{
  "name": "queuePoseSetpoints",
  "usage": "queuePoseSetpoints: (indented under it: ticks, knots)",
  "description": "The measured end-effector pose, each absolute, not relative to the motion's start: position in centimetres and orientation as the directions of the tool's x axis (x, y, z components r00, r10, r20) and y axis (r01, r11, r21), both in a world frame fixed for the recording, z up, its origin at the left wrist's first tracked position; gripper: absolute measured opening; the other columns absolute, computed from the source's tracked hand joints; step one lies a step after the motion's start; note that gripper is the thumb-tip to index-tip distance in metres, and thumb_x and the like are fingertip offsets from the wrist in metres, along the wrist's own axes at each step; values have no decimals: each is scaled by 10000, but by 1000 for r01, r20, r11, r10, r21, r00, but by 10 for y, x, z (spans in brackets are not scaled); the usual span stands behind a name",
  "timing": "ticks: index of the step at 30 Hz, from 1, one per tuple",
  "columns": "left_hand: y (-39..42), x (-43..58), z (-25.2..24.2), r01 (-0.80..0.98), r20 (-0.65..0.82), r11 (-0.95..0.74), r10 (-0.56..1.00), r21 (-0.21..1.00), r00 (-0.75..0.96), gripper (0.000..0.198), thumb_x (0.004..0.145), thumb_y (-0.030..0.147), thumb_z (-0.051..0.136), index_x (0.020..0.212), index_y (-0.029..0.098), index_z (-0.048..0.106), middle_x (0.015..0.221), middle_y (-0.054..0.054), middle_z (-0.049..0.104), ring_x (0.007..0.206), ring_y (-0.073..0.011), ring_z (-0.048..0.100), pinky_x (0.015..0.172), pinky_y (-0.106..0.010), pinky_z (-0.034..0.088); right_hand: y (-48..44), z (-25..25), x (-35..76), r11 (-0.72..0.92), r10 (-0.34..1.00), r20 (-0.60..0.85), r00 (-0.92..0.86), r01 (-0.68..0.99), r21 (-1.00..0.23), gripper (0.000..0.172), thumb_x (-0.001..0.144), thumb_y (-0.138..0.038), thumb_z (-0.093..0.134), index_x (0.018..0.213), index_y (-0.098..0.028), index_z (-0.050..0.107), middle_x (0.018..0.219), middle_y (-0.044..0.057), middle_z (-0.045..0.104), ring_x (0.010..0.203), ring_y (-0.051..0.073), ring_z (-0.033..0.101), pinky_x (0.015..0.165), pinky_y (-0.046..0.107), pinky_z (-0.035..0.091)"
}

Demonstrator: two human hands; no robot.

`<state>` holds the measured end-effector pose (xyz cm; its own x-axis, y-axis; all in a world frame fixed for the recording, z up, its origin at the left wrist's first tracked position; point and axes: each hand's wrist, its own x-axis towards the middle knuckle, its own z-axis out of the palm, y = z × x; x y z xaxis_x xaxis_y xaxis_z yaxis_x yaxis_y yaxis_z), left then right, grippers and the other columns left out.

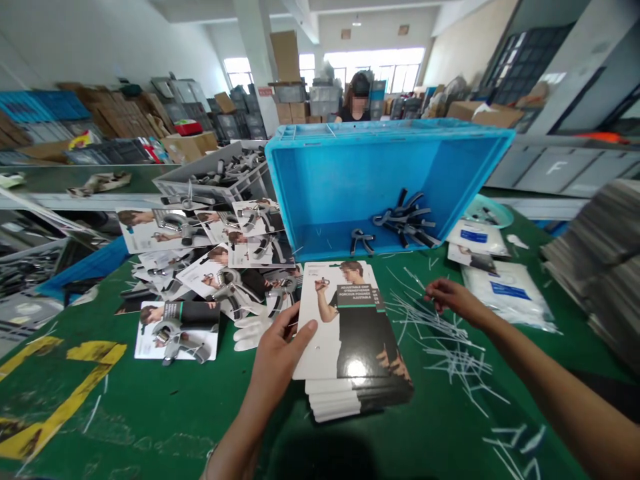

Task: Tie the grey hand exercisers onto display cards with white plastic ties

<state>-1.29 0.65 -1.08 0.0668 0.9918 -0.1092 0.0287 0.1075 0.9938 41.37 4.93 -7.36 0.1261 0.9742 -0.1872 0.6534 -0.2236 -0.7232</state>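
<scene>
My left hand (275, 353) grips the left edge of a printed backing card (320, 347), thumb on its face. This card lies over a stack of cards (333, 403), and whether it is lifted clear of them I cannot tell. To the right, my right hand (450, 297) is closed in a pinch over loose white cable ties (445, 327), with one thin tie at its fingertips. Grey hand grip strengtheners on cards (183, 337) are heaped to the left. Beside my left hand lies a white glove (249, 331).
A blue crate (350, 180) on its side holds several loose hand grips (407, 220). Behind the heap stands a grey crate (250, 180) of more grips. Plastic bags (510, 293) and a stack of grey sheets (600, 260) are at the right. A person (356, 100) is beyond the crate.
</scene>
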Motion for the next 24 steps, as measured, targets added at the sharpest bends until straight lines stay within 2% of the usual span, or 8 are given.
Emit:
queuePoseSetpoints:
  ticks: [3, 6, 9, 14, 17, 20, 24]
  knots:
    - [1, -16, -4, -50, -136, 137, 991, 989, 15, 545, 785, 423, 759, 1253, 180, 622, 1187, -110, 709, 1019, -254, 683, 834, -330, 545, 49, -74, 402, -198, 980, -152, 128, 609, -768, 325, 870, -511, 555, 819, -194, 599, 602, 0, 659, 464, 135, 566, 493, 268, 478]
    - [-8, -17, 1, -108, -114, 105, 990, 989, -80, 538, 775, 392, 777, 1238, 178, 607, 1141, -100, 723, 944, -216, 695, 782, -294, 552, 53, -71, 393, -180, 983, -125, 133, 590, -787, 365, 838, -552, 575, 792, -194, 632, 498, -29, 582, 433, 132, 525, 467, 259, 435]
    - [-12, -19, 1, -235, -116, 93, 989, 967, -87, 550, 775, 367, 780, 1253, 194, 570, 1145, -98, 720, 918, -208, 705, 764, -300, 562, 58, -66, 390, -170, 984, -104, 145, 580, -797, 382, 809, -572, 598, 821, -195, 661, 516, -26, 594, 444, 137, 535, 462, 257, 426]
    - [-13, -19, -10, -298, -171, 145, 983, 944, -64, 521, 750, 354, 796, 1198, 178, 598, 1202, -108, 692, 1004, -217, 689, 822, -299, 546, 61, -62, 384, -162, 984, -92, 150, 572, -804, 432, 813, -589, 585, 933, -187, 690, 746, 35, 728, 450, 128, 556, 443, 264, 438]
    - [-14, -17, -14, -322, -196, 175, 980, 930, -32, 522, 758, 354, 788, 1212, 186, 592, 1224, -110, 680, 1007, -223, 688, 828, -314, 544, 60, -56, 378, -160, 983, -71, 169, 601, -783, 380, 779, -563, 649, 809, -190, 717, 592, 12, 678, 396, 131, 526, 410, 261, 404]
    - [-16, -17, -13, -341, -180, 159, 983, 927, -30, 500, 749, 340, 793, 1184, 183, 603, 1218, -109, 680, 1035, -234, 680, 854, -323, 534, 60, -38, 372, -106, 974, 43, 221, 620, -778, 318, 728, -516, 725, 735, -198, 715, 556, 9, 645, 406, 145, 529, 422, 277, 406]
    - [-17, -20, -8, -352, -162, 140, 986, 926, -34, 450, 778, 317, 768, 1177, 190, 604, 1231, -101, 671, 1082, -238, 658, 902, -337, 514, 59, 13, 340, 57, 923, 257, 288, 556, -829, 274, 851, -484, 640, 905, -217, 666, 716, 28, 676, 543, 165, 603, 547, 310, 503]
